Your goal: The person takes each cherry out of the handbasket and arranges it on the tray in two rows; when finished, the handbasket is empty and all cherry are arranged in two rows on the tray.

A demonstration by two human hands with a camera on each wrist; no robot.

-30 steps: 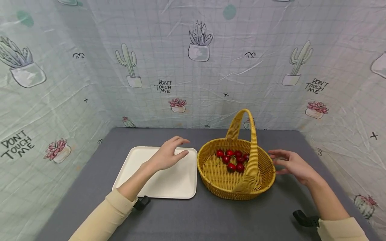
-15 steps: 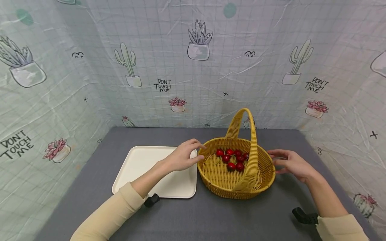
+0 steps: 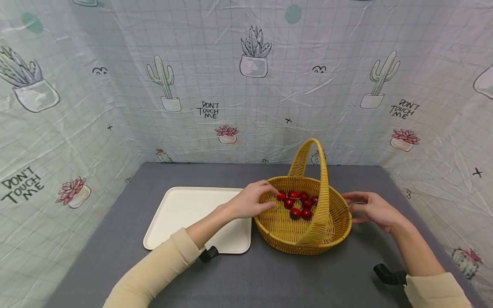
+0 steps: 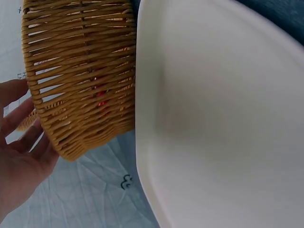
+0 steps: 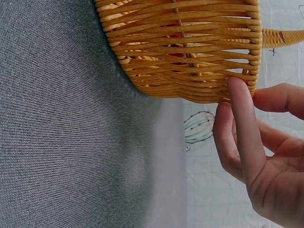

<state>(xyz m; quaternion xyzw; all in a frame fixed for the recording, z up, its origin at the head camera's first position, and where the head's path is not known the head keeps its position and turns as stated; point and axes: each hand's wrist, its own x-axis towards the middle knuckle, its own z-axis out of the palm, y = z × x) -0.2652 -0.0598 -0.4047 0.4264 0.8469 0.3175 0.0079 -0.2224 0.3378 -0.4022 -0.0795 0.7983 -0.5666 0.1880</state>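
Note:
A yellow wicker basket with a tall arched handle stands right of the middle of the table. Several red cherries lie grouped inside it. My left hand reaches across the basket's left rim, thumb and fingers apart, holding nothing. Its fingertips are beside the leftmost cherry; whether they touch it cannot be seen. The left wrist view shows this hand past the rim. On the opposite side, my right hand holds the basket's rim, with fingers against the outer wicker wall.
A white rectangular tray lies directly left of the basket, partly under my left forearm. Both rest on a dark grey tabletop. Printed cloth with cactus drawings encloses the back and sides.
My left hand has moved right, from above the tray to over the basket's left rim beside the cherries. The right hand, basket and tray stay where they were.

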